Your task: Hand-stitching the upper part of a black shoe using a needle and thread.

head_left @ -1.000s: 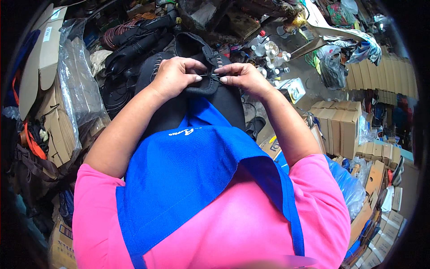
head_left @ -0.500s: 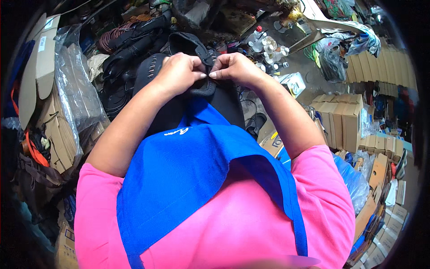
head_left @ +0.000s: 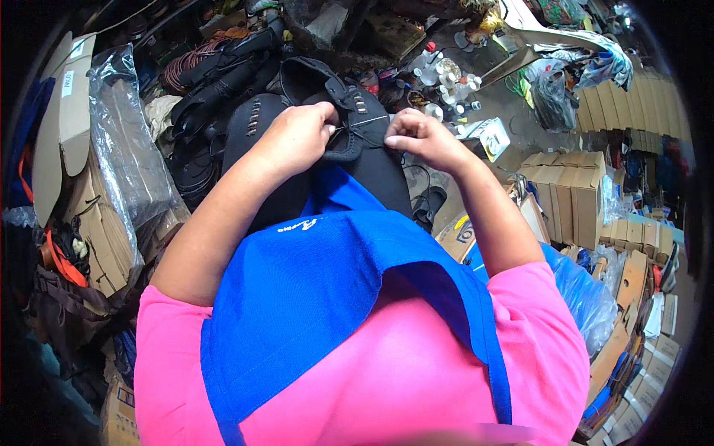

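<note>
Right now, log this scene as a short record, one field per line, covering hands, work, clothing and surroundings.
Left hand: at the black piece, its exact grip hidden
Right hand: holding a thin dark strand, off to the right of the piece
Strand: stretched between the piece and the right hand
Clothing: blue apron over a pink top
Left side: cardboard, clear plastic wrap
Right side: stacked cartons
Ahead, rightward: cluster of bottles

The lap (head_left: 383, 184), in black trousers, carries a black piece (head_left: 343, 154) toward its far edge, between the knees. On the grey floor (head_left: 522, 143), beyond the lap's right edge, lie a dark sandal (head_left: 428, 204) and clustered bottles (head_left: 449, 77).
</note>
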Tool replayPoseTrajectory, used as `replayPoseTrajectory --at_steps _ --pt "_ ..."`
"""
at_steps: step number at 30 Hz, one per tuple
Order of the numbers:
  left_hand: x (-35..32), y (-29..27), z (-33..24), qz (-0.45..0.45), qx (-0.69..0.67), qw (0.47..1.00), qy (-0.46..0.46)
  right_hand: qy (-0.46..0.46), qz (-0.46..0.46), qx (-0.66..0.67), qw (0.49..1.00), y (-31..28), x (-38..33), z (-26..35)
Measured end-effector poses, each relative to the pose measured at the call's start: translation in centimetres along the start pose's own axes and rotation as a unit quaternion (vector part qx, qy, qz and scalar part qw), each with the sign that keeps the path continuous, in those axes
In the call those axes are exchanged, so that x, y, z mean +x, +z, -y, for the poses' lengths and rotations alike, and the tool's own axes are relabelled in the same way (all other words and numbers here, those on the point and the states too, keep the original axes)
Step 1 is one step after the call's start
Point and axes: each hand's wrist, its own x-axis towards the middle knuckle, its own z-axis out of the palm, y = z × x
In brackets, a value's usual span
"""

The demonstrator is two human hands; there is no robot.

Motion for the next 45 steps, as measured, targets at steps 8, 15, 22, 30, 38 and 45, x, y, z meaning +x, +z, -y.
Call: replayPoseTrajectory --at_steps 8,15,22,30,38,45 --pt "0.3 0.0 -0.6 0.034 0.074 0.996 0.047 -0.083 -0.126 -0.370 0.917 -2.1 4.0 1.2" --pt "-0.2 -0.3 -0.2 0.032 0.074 0.996 0.026 -0.192 0.019 -0.502 0.843 0.3 3.9 5.8" --pt "-2.9 -1.9 0.7 -0.015 0.225 0.962 0.154 -0.242 0.032 -0.473 0.846 -0.2 4.2 3.7" --pt "-10.9 -7.8 6.2 -0.158 -0.142 0.975 -0.072 0.097 -0.111 0.126 0.981 -5.3 -0.9 -1.4" --pt "-6.0 -5.5 -0.4 -0.067 -0.637 0.755 0.138 -0.019 -0.142 0.629 0.764 -0.3 4.1 5.1" --pt "-14.9 -9.9 13.3 -0.314 -0.503 0.801 -0.088 0.058 -0.403 0.311 0.859 -9.5 -5.8 -6.0"
